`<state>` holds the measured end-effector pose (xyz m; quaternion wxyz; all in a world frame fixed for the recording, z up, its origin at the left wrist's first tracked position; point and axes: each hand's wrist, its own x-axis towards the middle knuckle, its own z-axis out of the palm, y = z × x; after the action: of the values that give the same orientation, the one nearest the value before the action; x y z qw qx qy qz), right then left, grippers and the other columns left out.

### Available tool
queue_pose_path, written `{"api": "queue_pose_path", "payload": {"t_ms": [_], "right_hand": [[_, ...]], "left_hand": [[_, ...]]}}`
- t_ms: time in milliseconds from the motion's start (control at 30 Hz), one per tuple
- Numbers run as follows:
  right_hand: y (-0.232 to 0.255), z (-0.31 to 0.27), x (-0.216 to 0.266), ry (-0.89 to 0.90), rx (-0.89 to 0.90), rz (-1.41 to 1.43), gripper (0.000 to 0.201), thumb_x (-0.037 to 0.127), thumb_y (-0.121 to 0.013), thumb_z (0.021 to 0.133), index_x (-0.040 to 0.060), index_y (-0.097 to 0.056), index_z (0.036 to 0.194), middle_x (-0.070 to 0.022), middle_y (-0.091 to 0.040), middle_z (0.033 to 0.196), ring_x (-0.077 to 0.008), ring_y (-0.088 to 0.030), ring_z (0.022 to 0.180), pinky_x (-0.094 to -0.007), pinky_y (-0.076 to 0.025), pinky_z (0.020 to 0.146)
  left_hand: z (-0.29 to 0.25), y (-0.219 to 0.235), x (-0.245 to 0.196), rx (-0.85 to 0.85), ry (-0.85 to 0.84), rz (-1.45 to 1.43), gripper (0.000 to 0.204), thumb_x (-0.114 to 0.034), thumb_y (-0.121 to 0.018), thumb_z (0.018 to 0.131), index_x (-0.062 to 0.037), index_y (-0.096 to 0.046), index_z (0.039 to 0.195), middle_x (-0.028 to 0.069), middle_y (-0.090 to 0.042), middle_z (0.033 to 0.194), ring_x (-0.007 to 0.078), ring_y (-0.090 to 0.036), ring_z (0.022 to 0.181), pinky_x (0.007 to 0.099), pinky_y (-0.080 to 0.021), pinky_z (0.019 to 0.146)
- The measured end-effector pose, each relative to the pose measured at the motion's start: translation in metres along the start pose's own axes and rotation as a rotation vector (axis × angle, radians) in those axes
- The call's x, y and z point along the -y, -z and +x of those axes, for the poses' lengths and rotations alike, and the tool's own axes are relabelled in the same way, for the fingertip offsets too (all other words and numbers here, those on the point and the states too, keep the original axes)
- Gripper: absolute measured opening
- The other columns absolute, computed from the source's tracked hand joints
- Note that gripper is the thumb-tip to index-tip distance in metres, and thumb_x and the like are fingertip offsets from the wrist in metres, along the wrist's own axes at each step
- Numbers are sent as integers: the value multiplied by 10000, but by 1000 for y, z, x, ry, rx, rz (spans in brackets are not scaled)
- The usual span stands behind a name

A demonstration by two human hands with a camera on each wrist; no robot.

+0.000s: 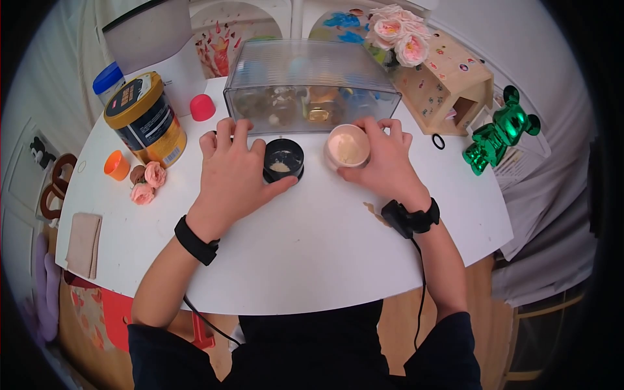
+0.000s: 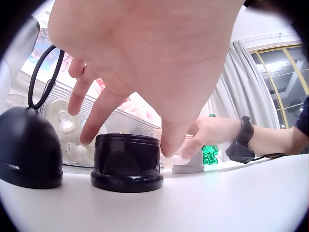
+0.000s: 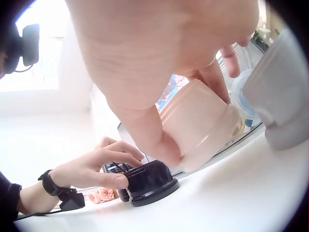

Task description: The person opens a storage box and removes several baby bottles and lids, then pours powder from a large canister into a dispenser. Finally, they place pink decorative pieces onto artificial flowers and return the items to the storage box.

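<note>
On the white table (image 1: 292, 260), left hand (image 1: 229, 174) spreads round black cup (image 2: 126, 163), contact unclear; right hand (image 1: 385, 161) grips pink cup (image 3: 195, 118).

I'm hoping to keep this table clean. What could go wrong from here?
The pink cup in the right hand has an open top, so a sharp tilt might spill its pale contents. The left hand is spread close around the open black cup, so a bump might tip it. The clear box stands just behind both cups, so a hand or cup might knock it.
</note>
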<state>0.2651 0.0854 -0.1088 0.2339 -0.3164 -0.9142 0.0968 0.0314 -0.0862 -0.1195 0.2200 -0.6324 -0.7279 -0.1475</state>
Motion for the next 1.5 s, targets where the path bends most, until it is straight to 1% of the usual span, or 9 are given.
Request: {"api": "queue_pose_path", "payload": {"t_ms": [100,200,400,500,800,900,1133,1400,1500], "right_hand": [[3,-1,1,36,-37,30,754,309,-933,701,121,-616,1359,-82,-768,1252,-401,-478,1358,-500,-313,1098],[5,-3,2,62,-57,28,750,294,-927,704,135,-608,1364,-76,-765,1258,-394,-484,1341,-498,-315,1089],[6,-8,-6,56,-87,40,747,292,-924,711,154,-602,1371,-76,-746,1273,-389,-491,1318,-500,-319,1071],[7,-8,-10,65,-122,46,742,289,-924,714,162,-604,1371,-76,-733,1292,-390,-492,1313,-505,-325,1066],[6,-8,-12,108,-184,34,754,278,-926,709,166,-602,1380,-85,-709,1309,-393,-492,1310,-517,-342,1052],[6,-9,-12,114,-187,27,757,277,-927,707,166,-601,1382,-89,-700,1309,-391,-490,1310,-518,-348,1050],[6,-9,-12,144,-203,43,761,257,-929,709,178,-620,1400,-79,-687,1326,-378,-484,1313,-509,-355,1083],[7,-11,-2,326,-199,108,791,103,-907,650,227,-695,1401,-35,-638,1411,-375,-470,1316,-517,-391,1128],[8,-12,3,359,-190,94,801,73,-883,636,247,-709,1398,-38,-624,1424,-388,-469,1313,-521,-409,1115]], "left_hand": [[-1,-9,-3,-63,6,-11,676,-623,-896,803,-12,-796,1073,164,-600,1410,394,-459,1349,531,-322,1102],[-1,-10,-5,-35,27,-20,645,-567,-926,767,-32,-783,1099,143,-594,1410,385,-460,1340,527,-316,1097],[-3,-4,-13,-81,-31,-142,722,-423,-966,675,-116,-709,1276,84,-605,1375,379,-463,1327,520,-321,1055],[-4,-2,-14,-74,-88,-190,739,-389,-965,663,-142,-683,1300,69,-613,1346,367,-475,1318,514,-327,1038],[-5,3,-15,-77,-242,-173,791,-329,-965,646,-143,-647,1345,26,-643,1363,331,-514,1333,502,-340,1054],[-5,3,-16,-77,-233,-171,766,-313,-958,648,-137,-648,1326,30,-658,1343,325,-522,1353,504,-339,1073],[-4,4,-15,-30,-187,-247,767,-334,-958,614,-110,-647,1278,60,-683,1225,281,-577,1266,480,-338,1011],[-4,6,-24,110,-92,-416,712,-397,-960,636,-83,-668,1204,78,-693,1110,279,-586,1070,454,-324,972],[-5,4,-27,7,-130,-429,616,-425,-941,671,-84,-667,1105,75,-665,888,283,-621,987,462,-352,910]]}}
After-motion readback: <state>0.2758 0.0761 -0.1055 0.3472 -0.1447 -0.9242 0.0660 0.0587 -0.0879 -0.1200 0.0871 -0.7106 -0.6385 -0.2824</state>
